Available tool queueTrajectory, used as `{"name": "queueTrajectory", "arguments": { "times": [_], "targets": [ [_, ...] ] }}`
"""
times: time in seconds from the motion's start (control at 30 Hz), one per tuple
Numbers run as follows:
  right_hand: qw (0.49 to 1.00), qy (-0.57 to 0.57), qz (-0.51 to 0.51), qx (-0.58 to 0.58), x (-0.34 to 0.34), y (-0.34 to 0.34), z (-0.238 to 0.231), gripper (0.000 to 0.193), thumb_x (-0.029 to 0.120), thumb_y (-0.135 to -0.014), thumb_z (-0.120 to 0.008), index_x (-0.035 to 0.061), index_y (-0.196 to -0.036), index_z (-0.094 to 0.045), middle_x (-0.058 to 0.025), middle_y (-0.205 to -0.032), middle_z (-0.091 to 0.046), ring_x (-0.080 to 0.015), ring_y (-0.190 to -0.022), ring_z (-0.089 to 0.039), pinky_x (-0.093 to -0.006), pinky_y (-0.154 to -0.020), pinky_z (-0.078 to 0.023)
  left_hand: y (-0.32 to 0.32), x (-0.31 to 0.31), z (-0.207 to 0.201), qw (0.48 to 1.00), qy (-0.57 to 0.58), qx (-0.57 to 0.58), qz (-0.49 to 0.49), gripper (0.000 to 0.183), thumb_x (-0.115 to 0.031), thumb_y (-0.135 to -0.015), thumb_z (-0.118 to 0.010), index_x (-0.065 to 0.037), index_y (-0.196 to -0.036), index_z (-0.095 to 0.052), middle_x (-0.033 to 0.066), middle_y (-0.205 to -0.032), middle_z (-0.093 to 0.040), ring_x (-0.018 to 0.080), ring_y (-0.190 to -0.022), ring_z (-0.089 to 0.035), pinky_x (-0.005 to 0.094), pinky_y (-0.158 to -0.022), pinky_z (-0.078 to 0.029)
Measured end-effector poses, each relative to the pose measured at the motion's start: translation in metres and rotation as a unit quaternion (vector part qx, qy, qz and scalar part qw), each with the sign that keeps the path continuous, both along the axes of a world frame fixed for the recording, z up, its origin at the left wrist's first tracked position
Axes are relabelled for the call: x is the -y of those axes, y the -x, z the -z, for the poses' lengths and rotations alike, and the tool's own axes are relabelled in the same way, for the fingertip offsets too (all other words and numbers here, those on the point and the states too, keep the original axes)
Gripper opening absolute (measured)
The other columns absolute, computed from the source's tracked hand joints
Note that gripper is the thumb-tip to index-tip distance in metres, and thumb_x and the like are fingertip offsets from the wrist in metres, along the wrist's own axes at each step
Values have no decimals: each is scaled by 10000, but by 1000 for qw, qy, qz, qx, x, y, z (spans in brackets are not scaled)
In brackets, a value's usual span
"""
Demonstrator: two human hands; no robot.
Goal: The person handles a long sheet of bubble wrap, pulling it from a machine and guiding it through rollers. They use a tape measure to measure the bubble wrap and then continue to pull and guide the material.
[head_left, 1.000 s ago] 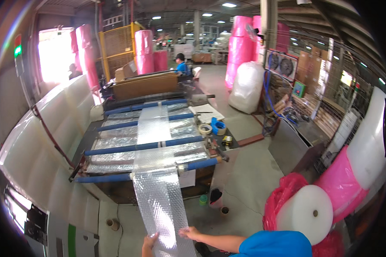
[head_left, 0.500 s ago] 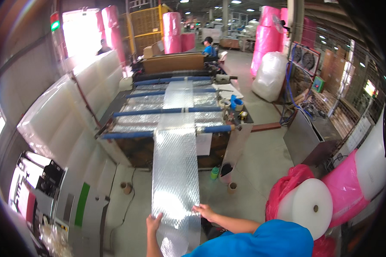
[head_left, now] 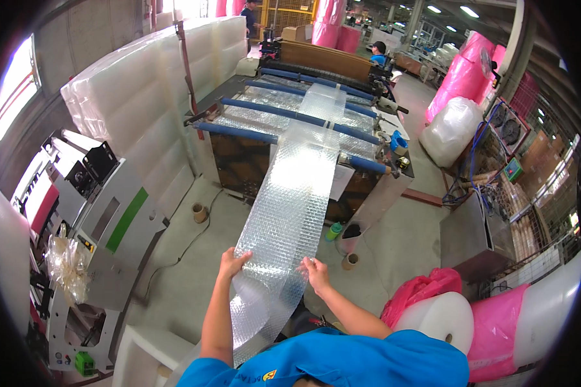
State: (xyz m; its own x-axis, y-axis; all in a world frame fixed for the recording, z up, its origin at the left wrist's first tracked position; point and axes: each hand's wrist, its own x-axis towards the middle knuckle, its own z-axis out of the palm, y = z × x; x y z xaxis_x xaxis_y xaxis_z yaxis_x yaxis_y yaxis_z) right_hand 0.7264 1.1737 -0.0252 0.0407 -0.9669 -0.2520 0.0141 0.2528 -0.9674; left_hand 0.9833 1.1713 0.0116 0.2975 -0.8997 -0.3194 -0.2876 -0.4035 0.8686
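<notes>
A long strip of clear bubble wrap (head_left: 289,209) slopes down from the machine's blue rollers (head_left: 252,133) toward my body. My left hand (head_left: 233,264) pinches its left edge, thumb on top. At the opposite edge, my right hand (head_left: 316,275) is closed on the film with the fingers bent. Below my hands the strip loosens and folds over, then drops in front of my blue shirt, where its end is hidden. More bubble wrap lies flat between the rollers.
Left stands a grey machine with a green stripe (head_left: 128,219), before a tall stack of white foam (head_left: 148,90). A white roll (head_left: 436,326) with pink film is near right. Cardboard cores (head_left: 350,261), a green bottle (head_left: 333,231) and a cable are on the floor. Two people appear farther back.
The view has swung left and downward, so the machine sits farther right. Both hands still grip the strip's edges, and its near part now shows a fold below them.
</notes>
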Motion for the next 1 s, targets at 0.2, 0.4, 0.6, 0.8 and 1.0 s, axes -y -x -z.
{"name": "queueTrajectory", "arguments": {
  "times": [0.2,0.4,0.6,0.8,1.0],
  "targets": [
    [997,32,-5,-68,9,14,50,262,273,-822,-497,17,-838,-550,-50,-708,-591,-73,-563,-504,-205,-471,-398,14,6,32,996,48,71,26,484,-291,-588,-732,65,-859,-547,155,-779,-604,208,-710,-586,306,-645,-457],
    [988,13,-69,-135,24,23,69,223,228,-797,-544,9,-804,-586,-22,-628,-571,-66,-505,-493,-213,-437,-388,19,14,59,995,-39,90,10,527,-366,-585,-721,49,-868,-561,182,-827,-597,251,-787,-584,337,-691,-448],
    [985,-54,-96,-135,41,30,112,210,206,-778,-571,7,-841,-598,-36,-704,-610,-73,-532,-516,-211,-469,-409,21,30,94,979,-134,150,42,653,-460,-589,-684,61,-951,-530,227,-918,-562,318,-888,-547,363,-761,-422],
    [981,-78,-138,-109,48,35,119,245,248,-758,-580,19,-836,-621,-48,-748,-629,-100,-630,-571,-241,-569,-450,13,43,141,967,-207,138,61,699,-483,-585,-676,78,-972,-516,243,-955,-544,309,-934,-529,360,-789,-412],
    [970,-111,-147,-157,41,39,145,266,342,-747,-571,88,-768,-647,-10,-696,-621,-90,-595,-532,-246,-586,-428,5,40,216,955,-181,217,96,695,-547,-616,-612,114,-816,-541,210,-756,-573,285,-755,-570,358,-694,-437]
  ]
}}
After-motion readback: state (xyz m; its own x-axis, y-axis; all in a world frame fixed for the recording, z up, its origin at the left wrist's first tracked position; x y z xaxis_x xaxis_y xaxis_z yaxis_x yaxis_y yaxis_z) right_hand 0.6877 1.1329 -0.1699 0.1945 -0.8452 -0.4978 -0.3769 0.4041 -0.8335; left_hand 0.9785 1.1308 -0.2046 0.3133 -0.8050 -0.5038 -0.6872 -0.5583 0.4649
